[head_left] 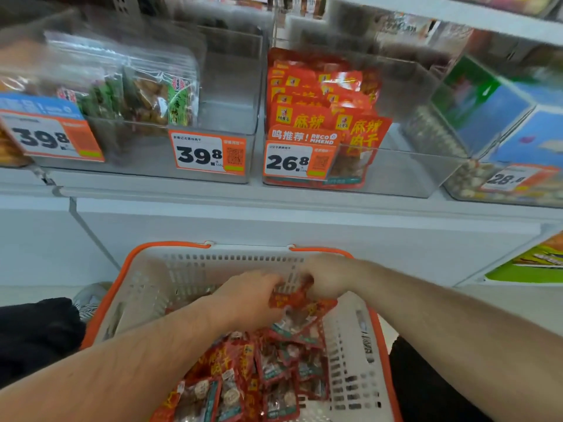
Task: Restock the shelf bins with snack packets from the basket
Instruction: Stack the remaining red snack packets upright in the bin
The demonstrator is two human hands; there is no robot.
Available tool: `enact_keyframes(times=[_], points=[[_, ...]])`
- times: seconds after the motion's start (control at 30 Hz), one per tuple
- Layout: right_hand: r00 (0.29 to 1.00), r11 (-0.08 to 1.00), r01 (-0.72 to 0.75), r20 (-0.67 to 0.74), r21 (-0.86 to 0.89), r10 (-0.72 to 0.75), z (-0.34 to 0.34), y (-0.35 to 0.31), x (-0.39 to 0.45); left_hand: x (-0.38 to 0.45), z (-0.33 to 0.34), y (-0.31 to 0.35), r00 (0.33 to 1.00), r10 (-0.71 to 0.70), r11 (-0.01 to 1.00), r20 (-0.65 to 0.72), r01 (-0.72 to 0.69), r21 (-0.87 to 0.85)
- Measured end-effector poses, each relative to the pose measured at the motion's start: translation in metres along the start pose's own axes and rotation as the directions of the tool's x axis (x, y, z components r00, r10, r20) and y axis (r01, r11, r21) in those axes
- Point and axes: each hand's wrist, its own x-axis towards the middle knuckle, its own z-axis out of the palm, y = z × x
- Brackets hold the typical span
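Two hands gripping red packets, "26.8" tag

Two bare forearms, no sleeves in view, no watch, rings or bands seen on either wrist. Left hand and right hand ungloved, both motion-blurred. Dark, probably black clothing at lower left, another dark patch at lower right; likely trousers, too blurred to confirm.
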Motion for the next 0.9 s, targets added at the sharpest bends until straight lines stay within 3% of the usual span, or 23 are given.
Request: enact_keyframes(times=[0.1,0.23,0.3,0.37,0.43,0.47,0.57,0.67,0.77,0.83,0.9], points=[[0.992,0.991,0.109,-0.078,0.073,-0.103,-0.043,-0.010,-0.025,-0.004,-0.008,0.007,0.998,-0.005,0.963,-0.066,-0.013,-0.268],[0.965,0.979,0.144,-0.239,0.142,-0.107,-0.071,-0.018,-0.048,-0.004,-0.022,0.016,0.968,-0.066,0.892,-0.241,-0.051,-0.450],[0.908,0.976,0.124,-0.418,0.177,-0.040,-0.075,-0.019,-0.059,-0.003,-0.031,0.019,0.950,-0.141,0.793,-0.280,-0.061,-0.606],[0.812,0.929,0.123,-0.573,0.350,0.109,-0.077,-0.019,-0.072,-0.005,-0.044,0.023,0.912,-0.235,0.664,-0.335,-0.101,-0.741],[0.740,0.802,0.176,-0.614,0.570,0.274,-0.079,-0.017,-0.084,-0.007,-0.058,0.031,0.878,-0.300,0.510,-0.373,-0.182,-0.841],[0.747,0.711,0.218,-0.583,0.668,0.319,-0.080,-0.015,-0.088,-0.008,-0.066,0.035,0.869,-0.318,0.438,-0.378,-0.219,-0.872],[0.858,0.447,0.327,-0.459,0.833,0.228,-0.082,-0.008,-0.101,-0.012,-0.085,0.051,0.865,-0.317,0.290,-0.388,-0.301,-0.908],[0.893,0.319,0.374,-0.430,0.871,0.128,-0.086,0.001,-0.107,-0.014,-0.104,0.070,0.885,-0.250,0.192,-0.393,-0.353,-0.916],[0.914,0.191,0.370,-0.393,0.909,0.099,-0.093,0.008,-0.104,-0.011,-0.125,0.091,0.893,-0.198,0.254,-0.404,-0.352,-0.901],[0.918,0.043,0.378,-0.381,0.925,0.110,-0.099,0.013,-0.103,-0.006,-0.146,0.102,0.878,-0.206,0.378,-0.432,-0.336,-0.863],[0.924,-0.083,0.363,-0.347,0.928,0.158,-0.115,0.020,-0.113,0.005,-0.169,0.103,0.786,-0.226,0.563,-0.576,-0.377,-0.736]])
